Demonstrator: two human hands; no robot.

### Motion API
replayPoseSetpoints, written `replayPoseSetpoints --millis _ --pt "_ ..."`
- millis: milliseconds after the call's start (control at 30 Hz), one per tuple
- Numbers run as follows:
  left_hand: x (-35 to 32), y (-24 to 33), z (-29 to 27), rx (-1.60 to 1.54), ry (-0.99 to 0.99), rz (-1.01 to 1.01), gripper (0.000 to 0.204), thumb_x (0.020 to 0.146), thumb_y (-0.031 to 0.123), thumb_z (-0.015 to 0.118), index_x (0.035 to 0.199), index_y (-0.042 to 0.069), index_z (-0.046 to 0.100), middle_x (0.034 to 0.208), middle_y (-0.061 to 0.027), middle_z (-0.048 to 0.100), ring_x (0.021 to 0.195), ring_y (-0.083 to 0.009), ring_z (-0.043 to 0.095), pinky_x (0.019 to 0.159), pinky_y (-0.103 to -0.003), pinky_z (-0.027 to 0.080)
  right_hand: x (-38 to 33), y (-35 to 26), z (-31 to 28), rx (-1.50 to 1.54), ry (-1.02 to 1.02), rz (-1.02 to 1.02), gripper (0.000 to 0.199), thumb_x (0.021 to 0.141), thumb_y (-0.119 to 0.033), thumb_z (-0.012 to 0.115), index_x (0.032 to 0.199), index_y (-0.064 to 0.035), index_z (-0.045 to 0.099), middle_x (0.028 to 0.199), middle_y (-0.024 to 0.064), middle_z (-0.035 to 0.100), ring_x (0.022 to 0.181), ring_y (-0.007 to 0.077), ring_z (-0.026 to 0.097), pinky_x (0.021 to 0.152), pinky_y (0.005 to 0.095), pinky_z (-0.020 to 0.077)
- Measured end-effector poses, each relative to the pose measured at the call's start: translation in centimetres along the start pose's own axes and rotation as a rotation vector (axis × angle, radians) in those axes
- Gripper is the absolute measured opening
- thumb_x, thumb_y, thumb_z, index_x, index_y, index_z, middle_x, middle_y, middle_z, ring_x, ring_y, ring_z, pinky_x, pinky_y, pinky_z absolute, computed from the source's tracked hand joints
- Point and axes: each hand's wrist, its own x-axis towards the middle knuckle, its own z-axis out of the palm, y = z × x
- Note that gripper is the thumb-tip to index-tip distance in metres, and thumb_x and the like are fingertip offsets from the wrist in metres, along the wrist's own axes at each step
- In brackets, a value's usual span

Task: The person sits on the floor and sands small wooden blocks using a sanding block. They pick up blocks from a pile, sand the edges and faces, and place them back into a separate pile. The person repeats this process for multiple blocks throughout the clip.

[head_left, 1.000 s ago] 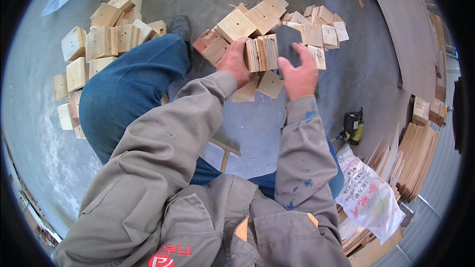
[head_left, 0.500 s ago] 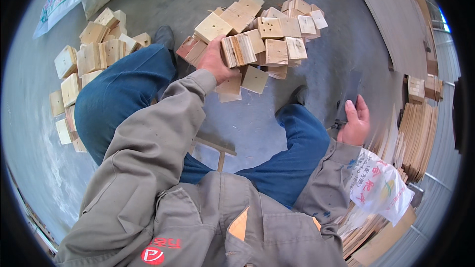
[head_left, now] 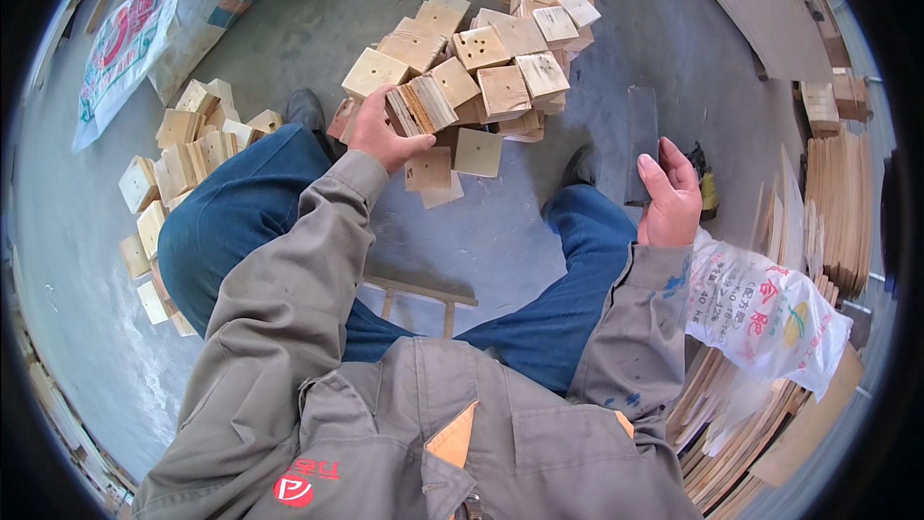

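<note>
Gripping layered wooden block [head_left: 422, 106] at pile's near edge: left hand [head_left: 381, 133], apparently for steadiness. Wood-block pile [head_left: 503, 91] just beyond. Right hand [head_left: 671, 197], well apart, pinches dark flat plate [head_left: 642, 130].

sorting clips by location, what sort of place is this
Probably a woodworking workshop or wood storage area: wooden blocks lie heaped on the bare grey floor, and thin boards are stacked at the right.
</note>
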Motion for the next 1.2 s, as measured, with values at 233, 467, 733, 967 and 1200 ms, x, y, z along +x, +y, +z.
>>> replayPoseSetpoints --millis 233,467,733,967,1200 --pt "1.4 0.4 0.0 0.183 0.183 0.368 0.097 0.064 0.017 0.098 0.148 0.007 0.049 0.149 -0.0195 0.054 0.143 -0.0371 0.051 0.122 -0.042 0.044 -0.3 -0.5 -0.2 -0.022 -0.006 0.005 0.056 0.092 0.002 0.08 0.143 0.0106 0.059 0.143 0.0209 0.064 0.121 0.022 0.066 0.106 0.0321 0.0543" --pt "0.8 -1.2 1.0 0.426 0.243 0.513 0.095 0.064 0.016 0.098 0.145 0.013 0.049 0.156 -0.0154 0.051 0.153 -0.0359 0.044 0.126 -0.046 0.04 -0.6 0.0 -1.1 -0.08 -0.022 -0.013 0.056 0.092 0.001 0.081 0.144 0.0093 0.059 0.144 0.0208 0.064 0.119 0.0216 0.067 0.105 0.0331 0.0541" --pt "-1.6 -0.8 1.2 0.477 0.164 0.5 0.066 0.071 0.008 0.09 0.131 0.01 0.061 0.151 -0.0135 0.054 0.153 -0.0404 0.041 0.125 -0.048 0.041 -0.6 0.5 -0.3 -0.136 -0.071 0.001 0.058 0.091 -0.001 0.082 0.143 0.0097 0.06 0.14 0.0206 0.065 0.12 0.0222 0.067 0.105 0.0334 0.0549" --pt "-1.4 -0.1 0.6 0.392 0.154 0.491 0.048 0.074 0.01 0.089 0.119 0.008 0.072 0.145 -0.0137 0.062 0.149 -0.0386 0.049 0.123 -0.048 0.042 -0.6 0.7 0.4 -0.203 -0.098 0.014 0.056 0.092 -0.001 0.081 0.142 0.0103 0.06 0.132 0.0187 0.07 0.113 0.022 0.069 0.1 0.0323 0.0577" --pt "-0.7 -0.3 0.2 0.349 0.127 0.469 0.031 0.075 0.011 0.092 0.104 0.008 0.08 0.139 -0.0134 0.066 0.144 -0.0364 0.052 0.119 -0.048 0.044 -0.8 0.6 1.0 -0.254 -0.094 0.002 0.058 0.091 -0.003 0.082 0.142 0.0103 0.059 0.13 0.018 0.07 0.113 0.0217 0.07 0.098 0.0325 0.058"
